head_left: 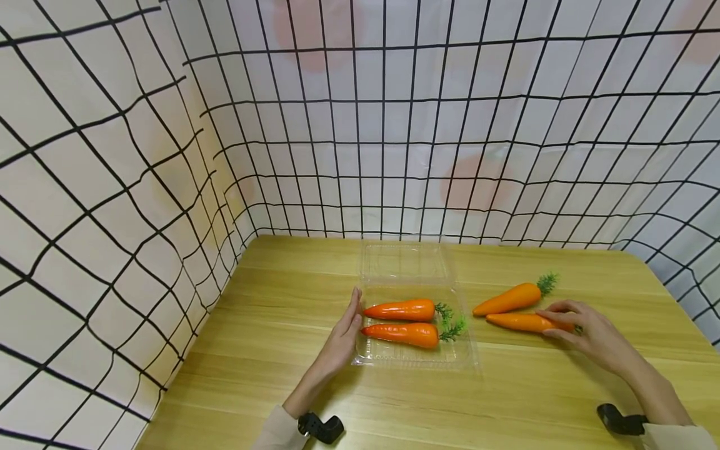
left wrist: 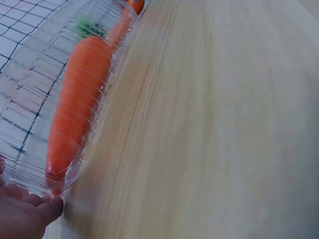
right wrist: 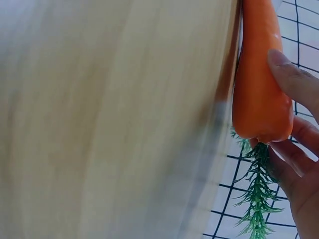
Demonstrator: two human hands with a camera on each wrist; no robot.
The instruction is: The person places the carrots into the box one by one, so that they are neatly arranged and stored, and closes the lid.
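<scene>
A clear plastic clamshell container [head_left: 416, 359] lies with its lid folded back, two orange carrots [head_left: 402, 334] side by side in its tray, green tops to the right. Along the container's left wall rests my left hand [head_left: 344, 331], fingers stretched out; in the left wrist view its fingertips touch the container's end near a carrot's tip [left wrist: 75, 109]. To the right, my right hand [head_left: 587, 331] pinches the thick end of a third carrot [head_left: 514, 322] between thumb and fingers. The right wrist view shows the thumb on this carrot's [right wrist: 261, 99] side, its green top hanging below.
Just behind the held carrot, another carrot [head_left: 512, 299] lies on the wooden table [head_left: 270, 312]. The raised clear lid [head_left: 407, 262] sits toward the back. A black wire grid [head_left: 354, 144] backed by white sheeting encloses the table at the back and sides.
</scene>
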